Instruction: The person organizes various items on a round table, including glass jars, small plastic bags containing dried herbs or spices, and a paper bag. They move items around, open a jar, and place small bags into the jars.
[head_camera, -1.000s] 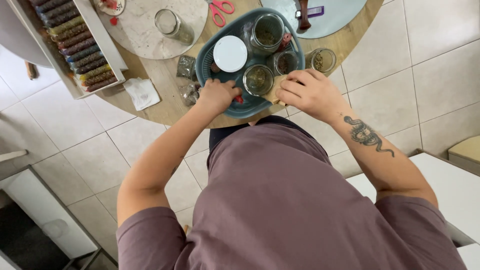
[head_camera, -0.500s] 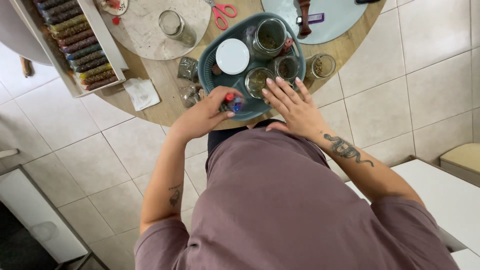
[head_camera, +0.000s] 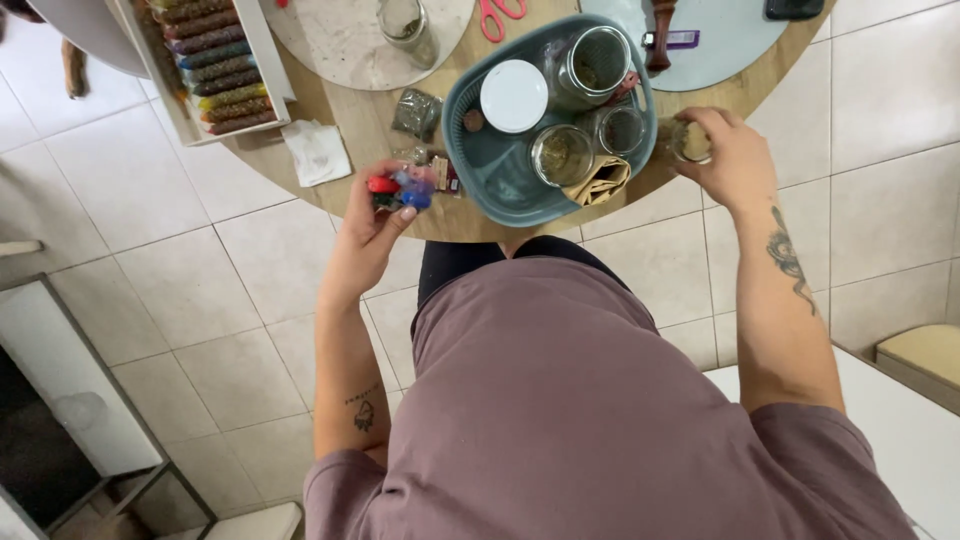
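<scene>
Your left hand (head_camera: 365, 225) is closed around a small bundle of red and blue bottles (head_camera: 398, 190), held at the near edge of the round wooden table (head_camera: 365, 120), just left of the grey-blue tray (head_camera: 470, 160). Your right hand (head_camera: 735, 155) is wrapped around a small glass jar (head_camera: 688, 140) on the table, just right of the tray. In the tray sit a white lid (head_camera: 514, 96), open jars (head_camera: 562, 155) and a folded brown paper bag (head_camera: 600, 183). A box of coloured tubes (head_camera: 215, 65) lies far left.
</scene>
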